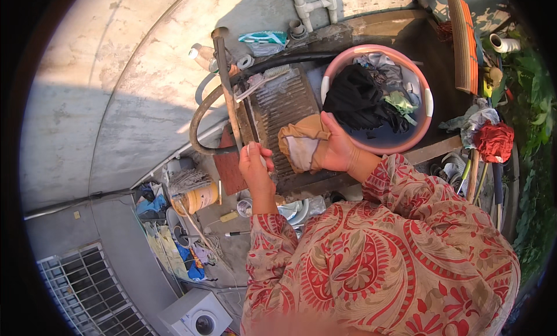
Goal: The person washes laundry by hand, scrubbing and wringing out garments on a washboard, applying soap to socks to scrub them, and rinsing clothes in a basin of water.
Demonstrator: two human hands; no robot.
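My right hand [341, 149] grips a tan cloth garment [302, 142] with a pale patch, over the ribbed washboard slab [287, 103]. Between the thumb and fingers of my left hand [257, 168] is a small whitish piece [263, 160], mostly hidden by the fingers; what it is cannot be made out. That hand is at the slab's left side, near the lower end of an upright rusty pipe [228, 88]. Beyond my right hand stands a pink plastic basin [376, 148] holding dark water, a black garment [352, 97] and other wet clothes.
A scrub brush [265, 80] lies on the slab's far left corner. A black hose [193, 127] loops behind the pipe. Mops with a red head [494, 141] stand at the right. Below left are a yellow bucket [202, 197] and a white washing machine [196, 316].
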